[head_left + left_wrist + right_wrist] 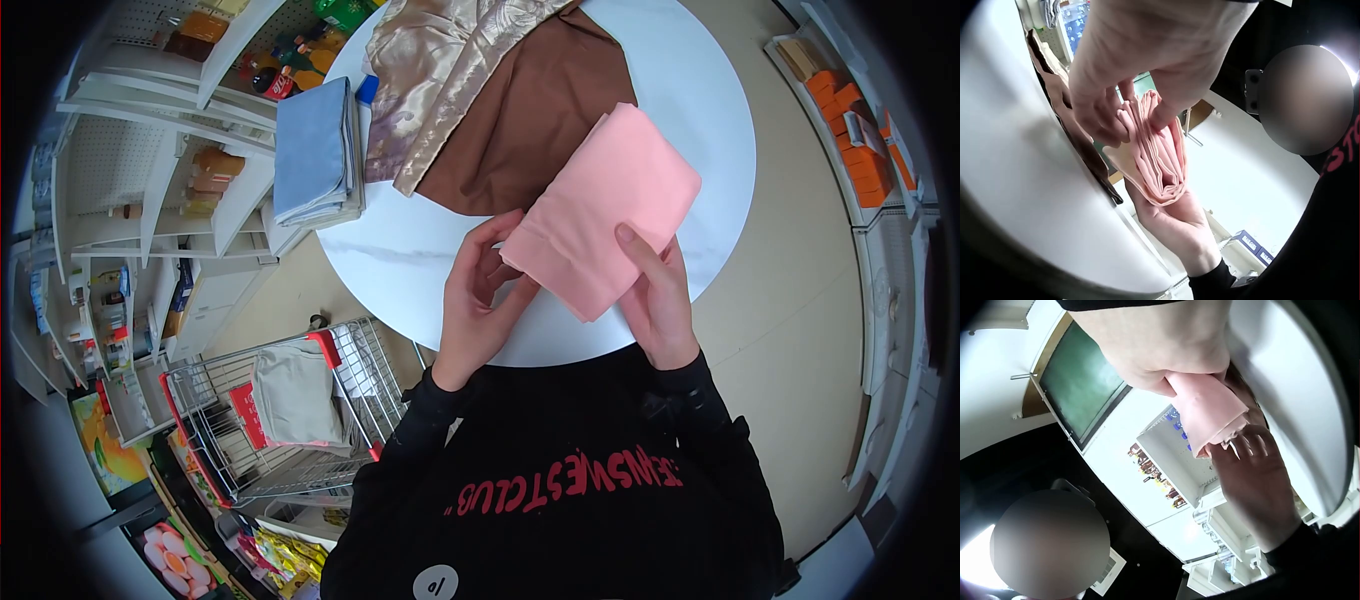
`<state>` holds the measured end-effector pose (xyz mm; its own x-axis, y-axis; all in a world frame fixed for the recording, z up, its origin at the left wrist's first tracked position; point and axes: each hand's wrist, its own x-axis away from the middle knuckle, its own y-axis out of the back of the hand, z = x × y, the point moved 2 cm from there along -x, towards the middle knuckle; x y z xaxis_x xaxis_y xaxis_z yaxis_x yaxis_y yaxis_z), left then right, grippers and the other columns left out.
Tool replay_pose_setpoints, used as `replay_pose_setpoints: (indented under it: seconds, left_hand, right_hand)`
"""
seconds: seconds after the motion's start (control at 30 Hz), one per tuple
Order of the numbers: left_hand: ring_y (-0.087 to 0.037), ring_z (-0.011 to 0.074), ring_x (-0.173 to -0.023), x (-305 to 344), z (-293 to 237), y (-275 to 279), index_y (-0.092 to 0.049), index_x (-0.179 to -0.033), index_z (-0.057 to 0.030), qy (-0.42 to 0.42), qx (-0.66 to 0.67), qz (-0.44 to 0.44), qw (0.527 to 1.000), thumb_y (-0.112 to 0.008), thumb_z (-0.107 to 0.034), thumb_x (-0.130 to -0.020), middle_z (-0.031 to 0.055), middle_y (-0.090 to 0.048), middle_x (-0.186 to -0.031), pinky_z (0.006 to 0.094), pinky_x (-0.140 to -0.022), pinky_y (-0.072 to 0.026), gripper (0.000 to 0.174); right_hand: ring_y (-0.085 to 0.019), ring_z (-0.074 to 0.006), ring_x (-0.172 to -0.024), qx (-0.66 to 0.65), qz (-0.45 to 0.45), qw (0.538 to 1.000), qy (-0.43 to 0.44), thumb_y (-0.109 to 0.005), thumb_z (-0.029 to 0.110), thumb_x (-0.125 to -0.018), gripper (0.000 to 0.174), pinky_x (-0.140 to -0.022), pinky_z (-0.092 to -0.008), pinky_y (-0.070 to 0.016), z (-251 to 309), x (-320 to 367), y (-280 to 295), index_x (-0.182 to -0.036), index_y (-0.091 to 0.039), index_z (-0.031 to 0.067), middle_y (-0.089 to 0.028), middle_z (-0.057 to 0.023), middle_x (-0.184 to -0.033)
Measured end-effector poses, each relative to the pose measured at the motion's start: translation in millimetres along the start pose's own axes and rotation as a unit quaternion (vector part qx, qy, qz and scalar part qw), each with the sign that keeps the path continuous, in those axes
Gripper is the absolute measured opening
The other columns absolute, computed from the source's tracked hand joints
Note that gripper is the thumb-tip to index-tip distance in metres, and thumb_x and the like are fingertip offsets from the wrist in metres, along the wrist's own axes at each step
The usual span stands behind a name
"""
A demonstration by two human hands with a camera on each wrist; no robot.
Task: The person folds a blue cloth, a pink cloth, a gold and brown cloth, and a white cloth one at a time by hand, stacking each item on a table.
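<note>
Left hand [480,300] and right hand [655,295] pinch the pink cloth [600,205] beside a brown cloth [530,120].

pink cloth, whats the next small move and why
Probably pinch the layers together and square that end. The pink cloth is folded and held by the left hand and right hand over the table, but its layers fan apart at the left hand's end.

Pink cloth [600,215]: fabric, matt, smooth, plain; folded layers look soft at the edges. Brown cloth [530,120], mid-counter: matt, plain. Beige cloth [440,70], far edge: satin-like, glossy, with a woven-looking pattern. Blue cloth [312,150], left edge: matt, smooth. Counter [700,110]: white, smooth, faint sheen. Cart [370,370]: bare metal wire, red plastic trim. Grey cloth [295,390] inside it: matt.
</note>
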<state>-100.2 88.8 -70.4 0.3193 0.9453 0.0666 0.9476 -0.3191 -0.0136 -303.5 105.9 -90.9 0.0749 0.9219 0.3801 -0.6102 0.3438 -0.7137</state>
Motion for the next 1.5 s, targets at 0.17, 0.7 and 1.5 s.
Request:
replay_pose_setpoints:
  seconds: [0.17, 0.7, 1.5]
  left_hand:
    - [-0.063, 0.0205, -0.132, 2, 7, 7, -0.043, -0.158, -0.0006, 0.021, 0.062, -0.036, 0.997, -0.069, 0.001, -0.100, 0.0106, -0.057, -0.147, 0.0347, -0.107, -0.0530, 0.063]
    - [-0.071, 0.0162, -0.111, 0, -12, -1, -0.060, -0.144, 0.0027, 0.194, -0.058, 0.067, 0.977, -0.073, -0.028, -0.105, 0.0090, -0.076, -0.120, 0.0309, -0.095, -0.0548, 0.051]
    - [-0.078, 0.0266, -0.103, 19, -24, 1, -0.056, -0.148, 0.0001, 0.132, -0.160, 0.097, 0.973, -0.076, -0.024, -0.101, 0.0177, -0.079, -0.112, 0.0357, -0.091, -0.0580, 0.057]
  right_hand:
    - [-0.059, -0.0245, -0.136, -0.009, 0.006, 1.000, 0.001, -0.073, 0.008, -0.100, 0.060, -0.114, -0.0405, -0.0496, -1, 1, 1, -0.152, -0.044, -0.0015, -0.059, -0.0140, -0.146]
    - [-0.063, -0.0181, -0.129, 0.104, 0.098, 0.986, -0.089, -0.072, 0.007, -0.101, 0.052, -0.109, -0.0359, -0.0517, 2, 7, 2, -0.147, -0.049, -0.0004, -0.065, -0.0098, -0.138]
    - [-0.067, -0.0230, -0.123, 0.168, 0.044, 0.984, 0.032, -0.074, 0.000, -0.094, 0.068, -0.106, -0.0349, -0.0531, 13, -11, -12, -0.156, -0.046, 0.0046, -0.065, -0.0139, -0.138]
